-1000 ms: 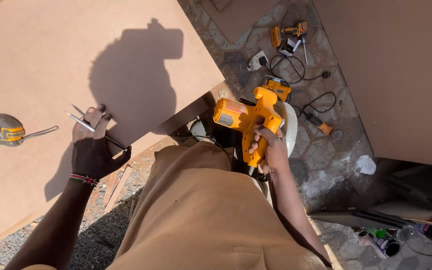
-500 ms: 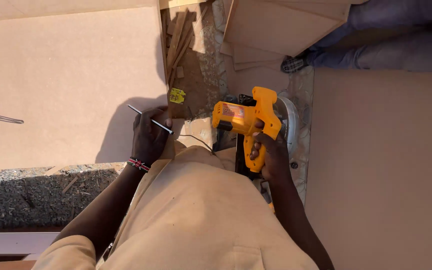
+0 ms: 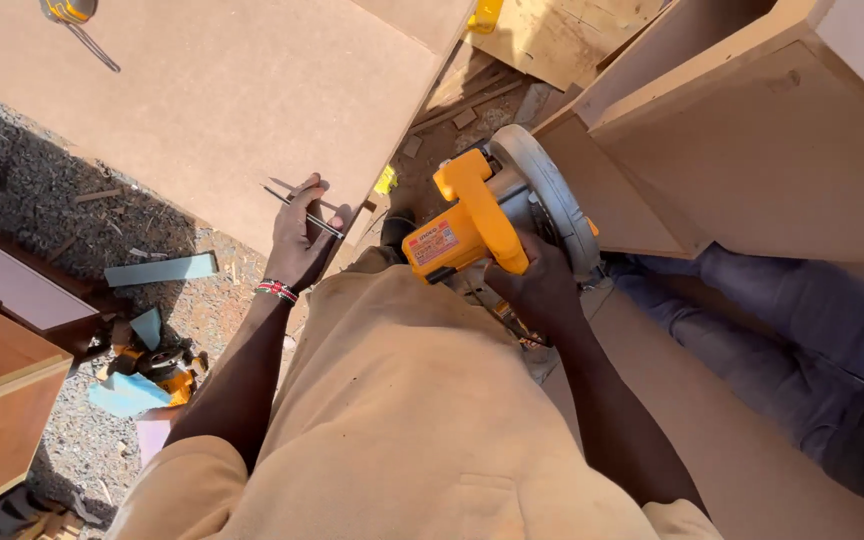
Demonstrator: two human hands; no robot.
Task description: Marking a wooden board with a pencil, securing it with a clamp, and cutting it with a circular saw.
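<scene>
A yellow circular saw [image 3: 487,215] is held by its handle in the closed grip of the right hand [image 3: 542,290], centre. A pencil [image 3: 302,212] is pinched by the left hand [image 3: 302,240] against the near edge of the fibreboard sheet [image 3: 202,90].

Yellow circular saw [image 3: 497,215] held upright, thin pencil [image 3: 302,211] between fingers

Rectangular red-and-white label [image 3: 434,243] on yellow circular saw [image 3: 482,215] body

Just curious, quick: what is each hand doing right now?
Left hand: resting on the board, pencil between fingers.
Right hand: closed on the circular saw.
</scene>
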